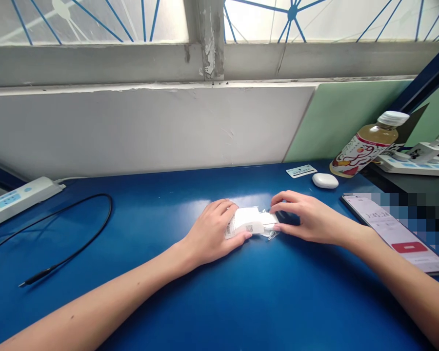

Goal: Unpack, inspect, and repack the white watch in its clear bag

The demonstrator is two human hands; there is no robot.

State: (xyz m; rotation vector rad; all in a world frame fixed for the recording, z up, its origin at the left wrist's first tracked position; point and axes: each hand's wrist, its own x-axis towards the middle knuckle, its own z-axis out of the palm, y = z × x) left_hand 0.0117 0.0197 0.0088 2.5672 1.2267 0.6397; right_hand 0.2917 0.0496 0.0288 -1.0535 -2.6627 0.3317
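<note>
On the blue table lies a small white packet [247, 220] with a printed code on its surface. My left hand [214, 226] is closed around the packet's left end, thumb along the near edge and fingers over the far edge. A white piece [269, 220] sticks out from the packet's right end, with thin white strands around it; its exact kind is too small to make out. My right hand [302, 217] pinches this white piece at its right end, thumb on the near side and fingertips on the far side.
A black cable [106, 219] curves over the table's left side beside a white power strip [25, 195]. At right are a phone [395, 234], a white earbud case [325, 181], a small printed card [301, 171] and a drink bottle [366, 144]. A wall stands behind.
</note>
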